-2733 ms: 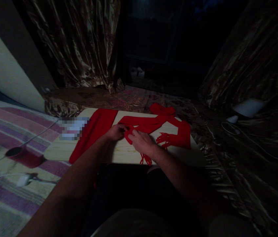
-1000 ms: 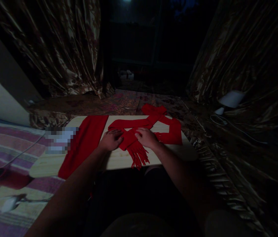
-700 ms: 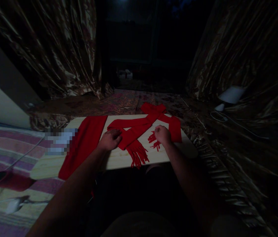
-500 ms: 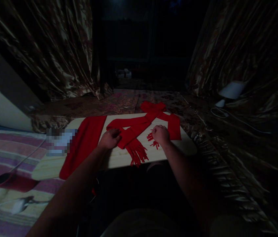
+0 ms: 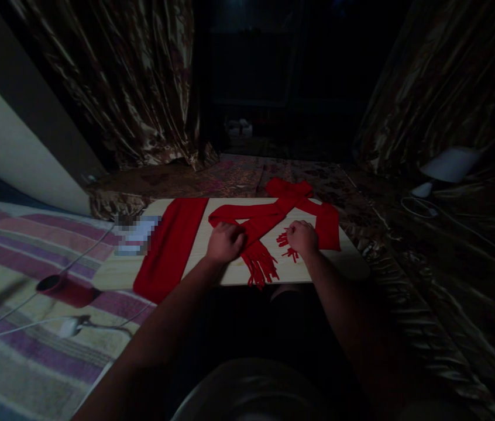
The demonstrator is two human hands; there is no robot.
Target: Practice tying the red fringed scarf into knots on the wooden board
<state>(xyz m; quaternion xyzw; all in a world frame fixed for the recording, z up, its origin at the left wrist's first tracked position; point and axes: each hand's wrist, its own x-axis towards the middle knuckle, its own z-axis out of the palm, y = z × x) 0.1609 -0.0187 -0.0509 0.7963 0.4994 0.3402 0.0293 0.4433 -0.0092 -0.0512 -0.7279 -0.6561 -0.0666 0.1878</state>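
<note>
A red fringed scarf (image 5: 269, 219) lies looped and crossed over itself on a pale wooden board (image 5: 203, 257), its far part reaching beyond the back edge. My left hand (image 5: 226, 241) is closed on the scarf's left part, just above one fringe (image 5: 261, 266); the fingertips are partly hidden. With fingers curled, my right hand (image 5: 302, 237) grips the other fringed end, and red strands poke out to its left. Left of my hands, a flat folded red cloth (image 5: 171, 245) lies across the board and over its near edge.
A blurred-out flat item (image 5: 137, 235) lies at the board's left. On the striped bedding (image 5: 19, 251) are a red cup-like container (image 5: 69, 290) and a white plug (image 5: 69, 327) with cables. A white lamp (image 5: 449, 164) stands at right, and curtains (image 5: 155, 88) hang behind.
My left hand has shifted right, from the scarf's left edge to over it, near the fringe. My right hand stays at its fringed end. The whole view has turned slightly left.
</note>
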